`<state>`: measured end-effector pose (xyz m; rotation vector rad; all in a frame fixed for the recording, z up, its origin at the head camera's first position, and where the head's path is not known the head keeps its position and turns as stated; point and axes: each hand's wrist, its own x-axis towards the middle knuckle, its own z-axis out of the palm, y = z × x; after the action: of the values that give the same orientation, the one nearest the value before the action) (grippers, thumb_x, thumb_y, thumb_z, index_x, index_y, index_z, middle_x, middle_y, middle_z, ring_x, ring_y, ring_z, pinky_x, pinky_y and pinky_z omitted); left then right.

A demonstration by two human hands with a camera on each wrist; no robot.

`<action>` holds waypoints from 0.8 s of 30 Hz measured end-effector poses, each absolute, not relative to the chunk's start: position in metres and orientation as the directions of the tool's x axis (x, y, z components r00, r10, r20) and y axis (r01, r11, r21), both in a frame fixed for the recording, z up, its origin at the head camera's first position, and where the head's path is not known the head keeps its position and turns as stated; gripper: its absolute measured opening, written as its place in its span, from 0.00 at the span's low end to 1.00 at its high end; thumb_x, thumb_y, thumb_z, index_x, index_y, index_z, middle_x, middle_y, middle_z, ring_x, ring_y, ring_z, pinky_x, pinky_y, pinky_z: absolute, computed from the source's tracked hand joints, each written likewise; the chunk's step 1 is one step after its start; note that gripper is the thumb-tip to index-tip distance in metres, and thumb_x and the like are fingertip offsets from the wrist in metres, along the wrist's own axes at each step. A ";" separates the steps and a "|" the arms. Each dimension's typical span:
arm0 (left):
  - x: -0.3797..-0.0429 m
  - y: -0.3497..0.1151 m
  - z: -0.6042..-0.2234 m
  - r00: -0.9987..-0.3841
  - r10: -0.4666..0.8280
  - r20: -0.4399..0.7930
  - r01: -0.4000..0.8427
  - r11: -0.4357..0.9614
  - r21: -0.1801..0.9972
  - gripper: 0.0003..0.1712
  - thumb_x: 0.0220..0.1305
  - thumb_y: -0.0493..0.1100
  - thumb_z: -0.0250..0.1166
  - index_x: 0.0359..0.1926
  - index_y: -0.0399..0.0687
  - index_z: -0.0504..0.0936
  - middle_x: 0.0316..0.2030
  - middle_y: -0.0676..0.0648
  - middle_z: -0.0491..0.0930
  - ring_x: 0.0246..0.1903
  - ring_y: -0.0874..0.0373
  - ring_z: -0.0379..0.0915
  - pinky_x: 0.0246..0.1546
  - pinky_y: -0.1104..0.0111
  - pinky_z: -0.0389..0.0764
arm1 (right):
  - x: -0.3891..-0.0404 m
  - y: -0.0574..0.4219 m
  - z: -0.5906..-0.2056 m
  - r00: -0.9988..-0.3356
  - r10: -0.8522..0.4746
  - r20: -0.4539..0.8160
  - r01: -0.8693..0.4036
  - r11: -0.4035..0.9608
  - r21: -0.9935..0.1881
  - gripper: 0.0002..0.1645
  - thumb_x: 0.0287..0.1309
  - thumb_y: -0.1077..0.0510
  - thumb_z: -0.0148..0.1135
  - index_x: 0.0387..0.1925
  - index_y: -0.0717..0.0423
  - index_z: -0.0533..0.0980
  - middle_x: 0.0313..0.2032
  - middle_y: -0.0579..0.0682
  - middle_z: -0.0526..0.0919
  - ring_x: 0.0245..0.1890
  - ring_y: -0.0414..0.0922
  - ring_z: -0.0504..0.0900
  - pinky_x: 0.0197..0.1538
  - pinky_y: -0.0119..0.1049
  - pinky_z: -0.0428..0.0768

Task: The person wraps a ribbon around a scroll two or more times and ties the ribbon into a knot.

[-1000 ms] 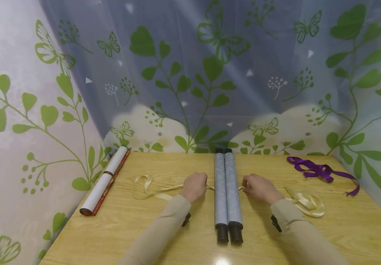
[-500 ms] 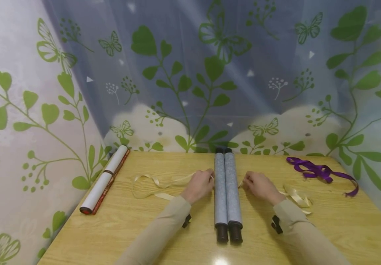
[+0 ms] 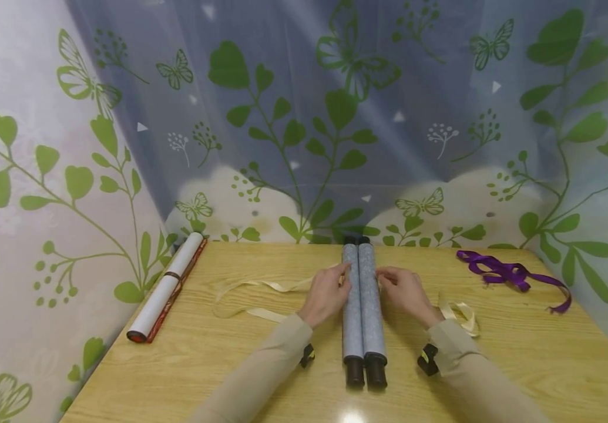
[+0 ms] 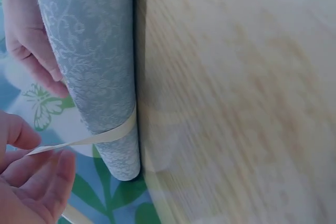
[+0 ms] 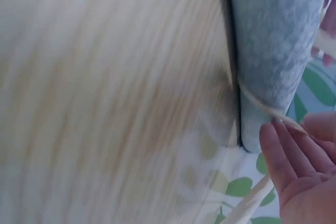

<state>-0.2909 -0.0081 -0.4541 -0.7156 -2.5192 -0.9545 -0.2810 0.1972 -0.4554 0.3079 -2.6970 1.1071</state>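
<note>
While the left hand (image 3: 326, 294) pinches a cream ribbon (image 4: 116, 132) between thumb and fingers, the right hand (image 3: 406, 292) pinches a cream length too, on the opposite side of two grey-blue scrolls (image 3: 372, 311). These lie rolled up side by side, lengthwise on the wood-grain table (image 3: 177, 382), their dark rod ends (image 3: 355, 373) towards the person and the far edge. Both wrist views show the band hugging the outer flank of a scroll, whose cloth bears a pale floral weave, and rising to the fingers; its course underneath is hidden. A loose loop trails on the tabletop beyond the left hand, and a small coil lies beside the right wrist. Further left, a white scroll (image 3: 161, 294) with a brown tie and a red patterned edge rests at a slant; far right, a purple ribbon (image 3: 512, 273) lies crumpled. Behind hangs a leaf-and-butterfly curtain (image 3: 261, 147).
</note>
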 end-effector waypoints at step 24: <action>-0.296 -0.003 -0.430 -0.619 0.460 0.637 0.717 0.663 0.217 0.34 0.59 0.28 0.57 0.68 0.40 0.69 0.55 0.44 0.81 0.54 0.51 0.75 0.52 0.63 0.79 | -0.293 0.157 -0.419 -0.940 -0.172 0.295 -0.340 0.561 -0.755 0.21 0.65 0.49 0.63 0.55 0.54 0.81 0.48 0.55 0.86 0.49 0.53 0.83 0.50 0.50 0.81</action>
<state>-0.2960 -0.0026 -0.4299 -0.9095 -2.3353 -0.6246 -0.2933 0.1572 -0.4191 0.4321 -2.6061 1.3204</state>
